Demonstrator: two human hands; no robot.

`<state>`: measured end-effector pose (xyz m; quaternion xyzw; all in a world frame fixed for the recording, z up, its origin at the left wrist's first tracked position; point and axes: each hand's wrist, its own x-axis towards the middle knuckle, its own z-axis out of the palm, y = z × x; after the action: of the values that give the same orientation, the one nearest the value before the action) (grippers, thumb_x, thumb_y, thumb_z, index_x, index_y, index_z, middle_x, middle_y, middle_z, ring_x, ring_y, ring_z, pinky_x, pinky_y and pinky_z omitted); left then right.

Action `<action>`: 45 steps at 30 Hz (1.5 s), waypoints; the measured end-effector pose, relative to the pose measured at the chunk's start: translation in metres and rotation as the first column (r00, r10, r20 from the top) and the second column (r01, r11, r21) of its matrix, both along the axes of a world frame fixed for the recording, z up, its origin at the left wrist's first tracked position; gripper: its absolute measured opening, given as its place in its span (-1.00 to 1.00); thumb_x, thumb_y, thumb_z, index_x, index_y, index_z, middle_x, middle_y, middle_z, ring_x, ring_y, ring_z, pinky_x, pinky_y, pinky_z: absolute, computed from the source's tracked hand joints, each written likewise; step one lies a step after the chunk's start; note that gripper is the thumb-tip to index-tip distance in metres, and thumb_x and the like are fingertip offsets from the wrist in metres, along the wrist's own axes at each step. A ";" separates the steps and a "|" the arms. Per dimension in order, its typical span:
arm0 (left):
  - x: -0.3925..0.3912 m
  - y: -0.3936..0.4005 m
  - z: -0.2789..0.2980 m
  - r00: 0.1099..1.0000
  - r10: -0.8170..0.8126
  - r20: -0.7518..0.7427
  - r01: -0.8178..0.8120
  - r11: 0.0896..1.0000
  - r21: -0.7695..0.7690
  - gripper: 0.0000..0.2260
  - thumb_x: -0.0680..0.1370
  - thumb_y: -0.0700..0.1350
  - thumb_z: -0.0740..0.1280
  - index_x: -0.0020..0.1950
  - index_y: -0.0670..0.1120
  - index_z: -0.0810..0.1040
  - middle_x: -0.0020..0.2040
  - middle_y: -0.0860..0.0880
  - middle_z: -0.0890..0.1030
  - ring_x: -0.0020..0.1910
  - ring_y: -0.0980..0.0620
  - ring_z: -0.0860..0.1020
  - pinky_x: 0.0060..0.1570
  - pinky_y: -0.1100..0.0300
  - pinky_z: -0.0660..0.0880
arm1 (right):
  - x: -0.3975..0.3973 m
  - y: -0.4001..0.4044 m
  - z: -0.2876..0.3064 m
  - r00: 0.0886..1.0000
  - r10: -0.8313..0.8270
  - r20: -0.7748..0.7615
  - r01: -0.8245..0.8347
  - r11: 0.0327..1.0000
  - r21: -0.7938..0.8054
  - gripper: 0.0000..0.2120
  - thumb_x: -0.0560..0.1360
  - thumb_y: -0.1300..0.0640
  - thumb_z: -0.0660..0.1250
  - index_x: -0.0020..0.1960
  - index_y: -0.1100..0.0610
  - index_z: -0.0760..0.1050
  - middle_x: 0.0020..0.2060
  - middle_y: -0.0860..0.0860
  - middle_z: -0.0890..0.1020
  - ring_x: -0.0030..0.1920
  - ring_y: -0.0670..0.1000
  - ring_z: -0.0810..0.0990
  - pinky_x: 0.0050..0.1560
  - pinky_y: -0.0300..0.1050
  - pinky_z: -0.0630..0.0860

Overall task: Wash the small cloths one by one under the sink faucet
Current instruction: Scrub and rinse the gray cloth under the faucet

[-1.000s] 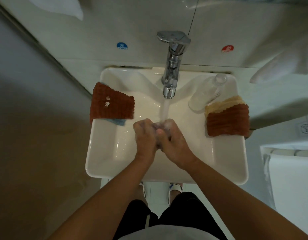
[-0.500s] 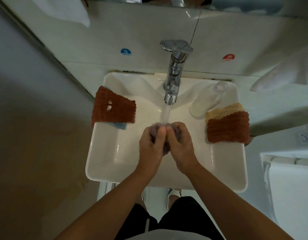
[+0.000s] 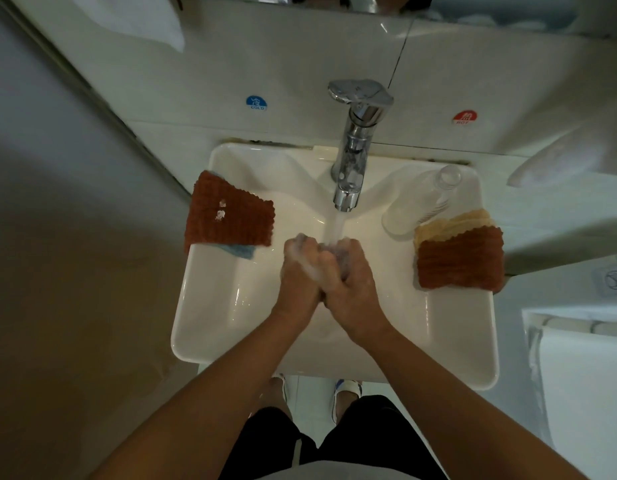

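Observation:
Water runs from the chrome faucet point(image 3: 348, 174) into the white sink point(image 3: 230, 306). Under the stream, my left hand point(image 3: 300, 275) and my right hand point(image 3: 352, 285) are pressed together around a small greyish soapy cloth point(image 3: 338, 254), mostly hidden between the fingers. Foam covers my left knuckles. A rust-brown cloth point(image 3: 230, 216) lies on the sink's left rim over a blue cloth point(image 3: 239, 251). On the right rim another rust-brown cloth point(image 3: 459, 261) lies over a beige cloth point(image 3: 452, 221).
A clear plastic bottle point(image 3: 417, 202) lies at the sink's back right corner. Cold point(image 3: 256, 102) and hot point(image 3: 465, 117) stickers mark the wall. White towels hang at upper left and right. A white fixture point(image 3: 577, 375) stands at the right.
My hands keep rubbing the cloth under the stream; the left hand has shifted up and now shows more foam. The camera view has tilted slightly.

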<state>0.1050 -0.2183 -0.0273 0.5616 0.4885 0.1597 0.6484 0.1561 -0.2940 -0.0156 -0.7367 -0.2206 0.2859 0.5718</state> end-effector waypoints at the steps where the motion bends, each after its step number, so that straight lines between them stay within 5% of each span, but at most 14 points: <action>1: 0.001 0.000 0.005 1.000 0.007 -0.012 -0.007 0.999 0.035 -0.81 0.67 -0.04 0.20 0.20 -0.12 0.45 0.06 -0.08 0.56 0.06 -0.03 0.57 -0.06 0.08 0.57 | 0.003 0.000 0.001 0.998 0.042 0.035 -0.042 0.999 -0.006 -0.79 0.67 0.05 0.26 -0.04 0.18 0.38 -0.22 0.16 0.54 -0.21 0.13 0.58 -0.27 0.12 0.60; 5: -0.009 -0.030 0.012 0.979 -0.204 0.025 0.197 0.964 0.179 -0.80 0.72 0.06 0.14 0.26 0.00 0.39 0.09 -0.04 0.57 -0.04 0.10 0.57 -0.07 0.11 0.59 | 0.028 0.001 -0.002 0.996 -0.034 0.078 0.044 0.991 -0.126 -0.79 0.66 0.02 0.26 -0.04 0.15 0.41 -0.23 0.07 0.57 -0.26 -0.05 0.57 -0.28 -0.04 0.53; 8: -0.002 -0.019 0.015 0.989 -0.113 0.091 0.107 0.992 0.063 -0.92 0.71 0.05 0.20 0.15 0.08 0.37 0.00 -0.04 0.60 -0.06 -0.02 0.65 -0.26 0.18 0.60 | 0.017 -0.008 -0.003 0.996 -0.012 0.093 0.019 0.997 -0.072 -0.83 0.68 0.09 0.26 0.00 0.18 0.40 -0.21 0.12 0.57 -0.24 0.05 0.58 -0.29 0.04 0.58; 11: -0.002 -0.011 0.021 0.993 0.052 0.102 -0.045 0.997 -0.070 -0.83 0.69 0.03 0.24 0.22 0.00 0.39 0.04 -0.09 0.60 -0.05 -0.01 0.66 -0.30 0.18 0.61 | 0.009 -0.014 0.003 0.993 0.090 0.071 -0.088 0.996 -0.031 -0.82 0.66 0.03 0.28 -0.01 0.14 0.43 -0.21 0.07 0.57 -0.22 -0.01 0.59 -0.30 -0.09 0.59; 15: -0.008 -0.030 0.027 0.976 -0.065 0.207 0.073 0.997 -0.029 -0.90 0.72 0.03 0.18 0.20 0.07 0.38 -0.06 -0.03 0.60 -0.21 0.17 0.63 -0.36 0.33 0.50 | 0.024 -0.002 0.003 0.997 -0.053 0.060 0.055 0.997 -0.046 -0.80 0.67 0.01 0.23 -0.04 0.13 0.43 -0.21 0.06 0.56 -0.18 0.04 0.58 -0.14 0.08 0.58; 18: 0.003 -0.016 0.028 0.987 0.002 0.162 0.007 0.999 -0.054 -0.89 0.70 0.08 0.20 0.14 0.09 0.44 -0.01 -0.01 0.62 -0.05 0.09 0.66 -0.26 0.20 0.60 | 0.013 0.004 0.006 0.995 -0.096 -0.013 0.096 0.995 -0.004 -0.77 0.65 -0.03 0.25 -0.06 0.10 0.38 -0.24 0.01 0.51 -0.22 -0.03 0.54 -0.19 0.01 0.57; 23: 0.002 -0.002 0.017 0.983 0.162 0.084 -0.145 0.974 -0.175 -0.63 0.55 0.29 0.14 0.11 0.06 0.50 0.13 -0.11 0.60 0.12 -0.12 0.62 0.04 -0.20 0.64 | 0.006 -0.005 0.015 0.993 -0.031 0.117 0.030 0.999 0.017 -0.87 0.60 0.16 0.37 0.00 0.16 0.42 -0.25 -0.06 0.53 -0.28 -0.18 0.54 -0.28 -0.39 0.45; 29: 0.000 -0.008 0.015 0.933 0.328 0.152 -0.294 0.933 -0.208 -0.78 0.68 0.10 0.22 0.16 -0.03 0.45 -0.08 0.09 0.63 -0.11 0.13 0.67 -0.28 0.16 0.62 | 0.008 -0.019 0.010 0.996 0.084 -0.024 -0.084 0.996 -0.005 -0.69 0.47 0.21 0.54 0.15 0.12 0.53 -0.05 -0.01 0.68 -0.07 -0.09 0.68 -0.07 -0.29 0.59; 33: -0.007 -0.009 0.011 0.957 0.174 0.232 -0.135 0.976 -0.174 -0.63 0.64 0.25 0.23 0.25 0.00 0.54 0.16 -0.07 0.65 0.18 -0.14 0.64 0.05 -0.15 0.65 | 0.014 -0.020 0.002 0.998 0.007 0.069 -0.004 0.999 -0.046 -0.67 0.48 -0.07 0.48 0.12 0.06 0.50 -0.02 0.03 0.59 -0.05 -0.08 0.61 -0.09 -0.26 0.57; 37: -0.019 -0.012 0.008 0.952 -0.126 0.278 0.146 0.988 -0.054 -0.63 0.66 0.07 0.31 0.47 0.12 0.43 0.37 0.02 0.53 0.29 0.01 0.57 0.06 0.13 0.61 | 0.019 -0.016 0.005 0.993 -0.093 -0.071 0.092 0.996 -0.008 -0.77 0.57 0.09 0.42 0.13 0.11 0.42 -0.13 0.01 0.60 -0.20 -0.12 0.63 -0.23 -0.20 0.60; 39: -0.023 -0.012 0.005 0.948 -0.160 0.276 0.155 0.987 0.042 -0.60 0.66 -0.06 0.31 0.48 0.16 0.38 0.39 0.05 0.48 0.26 0.04 0.57 -0.01 0.22 0.60 | 0.021 -0.015 0.007 0.988 -0.091 -0.121 0.095 0.995 0.030 -0.70 0.57 0.11 0.42 0.21 0.11 0.38 -0.14 -0.02 0.60 -0.20 -0.05 0.66 -0.26 -0.11 0.64; 42: -0.024 -0.008 -0.001 0.964 -0.159 0.213 0.128 0.980 0.151 -0.76 0.66 0.05 0.25 0.34 0.15 0.48 0.21 0.03 0.56 0.08 0.06 0.58 -0.14 0.25 0.55 | 0.018 -0.011 0.007 0.985 -0.042 -0.169 0.056 0.995 0.082 -0.73 0.60 0.01 0.35 0.19 0.12 0.40 -0.16 0.05 0.61 -0.28 0.06 0.62 -0.35 -0.02 0.61; 45: -0.013 0.001 -0.005 0.982 -0.189 0.006 0.182 0.955 0.236 -0.80 0.67 0.05 0.29 0.27 0.05 0.53 0.10 0.05 0.59 -0.06 0.17 0.56 -0.20 0.38 0.47 | 0.015 -0.007 0.005 0.986 -0.019 -0.163 0.032 0.996 0.078 -0.70 0.63 -0.07 0.24 0.15 0.17 0.43 -0.20 0.12 0.58 -0.35 0.02 0.54 -0.40 -0.09 0.52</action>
<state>0.0918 -0.2177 -0.0328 0.6752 0.4021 0.1624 0.5967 0.1711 -0.3009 -0.0108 -0.6902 -0.1749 0.3285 0.6206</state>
